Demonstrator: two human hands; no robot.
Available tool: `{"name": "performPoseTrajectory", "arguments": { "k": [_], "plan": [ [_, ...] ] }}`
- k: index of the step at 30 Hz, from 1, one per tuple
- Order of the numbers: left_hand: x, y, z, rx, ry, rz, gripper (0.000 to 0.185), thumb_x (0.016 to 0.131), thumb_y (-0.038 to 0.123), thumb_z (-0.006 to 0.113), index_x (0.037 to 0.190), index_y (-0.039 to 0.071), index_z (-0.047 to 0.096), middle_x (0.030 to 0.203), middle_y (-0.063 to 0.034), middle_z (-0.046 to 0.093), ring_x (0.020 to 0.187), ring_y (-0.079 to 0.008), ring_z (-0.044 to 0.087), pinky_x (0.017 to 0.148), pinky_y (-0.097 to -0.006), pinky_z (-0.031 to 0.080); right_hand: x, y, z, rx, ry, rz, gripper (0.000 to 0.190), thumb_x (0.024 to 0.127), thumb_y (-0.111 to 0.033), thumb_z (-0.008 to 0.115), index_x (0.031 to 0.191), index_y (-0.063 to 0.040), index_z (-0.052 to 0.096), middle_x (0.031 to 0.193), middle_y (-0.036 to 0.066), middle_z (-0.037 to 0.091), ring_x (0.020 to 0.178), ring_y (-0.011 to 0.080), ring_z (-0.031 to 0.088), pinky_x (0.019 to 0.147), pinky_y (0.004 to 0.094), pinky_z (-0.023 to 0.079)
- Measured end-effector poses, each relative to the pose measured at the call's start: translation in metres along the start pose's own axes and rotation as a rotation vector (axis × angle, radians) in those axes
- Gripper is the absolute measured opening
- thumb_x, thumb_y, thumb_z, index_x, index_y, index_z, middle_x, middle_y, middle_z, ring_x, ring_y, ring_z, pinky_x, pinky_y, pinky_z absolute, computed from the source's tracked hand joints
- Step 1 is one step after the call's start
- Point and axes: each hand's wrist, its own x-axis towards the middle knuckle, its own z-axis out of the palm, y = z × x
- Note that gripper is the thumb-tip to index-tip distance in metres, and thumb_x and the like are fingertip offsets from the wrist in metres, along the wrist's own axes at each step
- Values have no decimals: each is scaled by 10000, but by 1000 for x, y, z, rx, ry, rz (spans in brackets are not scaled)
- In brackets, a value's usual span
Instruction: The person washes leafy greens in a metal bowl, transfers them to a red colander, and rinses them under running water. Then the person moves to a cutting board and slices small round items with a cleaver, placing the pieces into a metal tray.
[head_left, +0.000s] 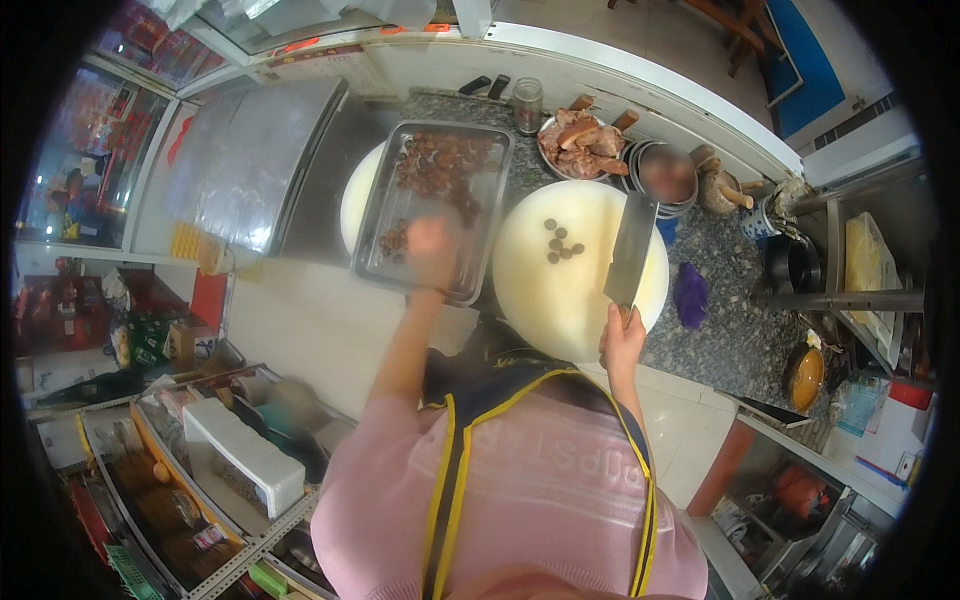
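Observation:
My right hand (622, 341) is closed round the handle of a cleaver (631, 251), whose broad blade lies over the right side of a round white chopping board (570, 315). Several small round brown pieces (556, 244) lie in a loose group on that board. To the left, my left hand (433, 244) is blurred inside a clear rectangular tray (480, 270); whether its fingers grip anything cannot be seen. Brown chestnut-like pieces (442, 161) fill the tray's far part, and a smaller heap (392, 240) lies beside my left hand. The tray partly covers another round white board (360, 191).
Behind the board stand a glass jar (528, 105), a plate of meat pieces (581, 142) and stacked metal bowls (664, 176). A purple cloth-like item (690, 295) lies right of the board. A metal rack (840, 300) borders the speckled counter (667, 349) at right.

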Motion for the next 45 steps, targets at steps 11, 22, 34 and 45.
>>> {"name": "performPoseTrajectory", "arguments": {
  "k": [11,22,34,45],
  "plan": [
    [-9,-34,-3,-155,-156,109,278,729,125,811,967,42,694,925,-150,639,855,-355,633,767,-435,510,3,0,6,-66,-35,-19,263,964,-184,622,1100,42,622,769,43,647,634,91,542,565,272,456],
    [-100,187,66,-608,-625,299,291,777,180,768,969,28,612,958,-162,626,847,-323,640,741,-399,517,1,31,-34,-192,80,-257,252,959,-225,633,1050,9,627,654,2,589,494,70,483,432,269,385],
    [-125,161,49,-675,-309,466,206,773,12,751,956,17,657,1015,-137,634,894,-319,644,760,-369,545,-17,31,-39,-354,-149,-173,308,946,-177,637,1186,10,594,855,226,682,756,315,690,692,382,526],
    [-123,140,72,-761,-185,586,138,814,16,718,941,17,664,996,-132,661,893,-314,662,769,-376,558,-22,40,-4,-386,1,-276,280,957,-178,608,1146,27,584,827,252,666,760,373,693,674,419,518]
  ]
}}
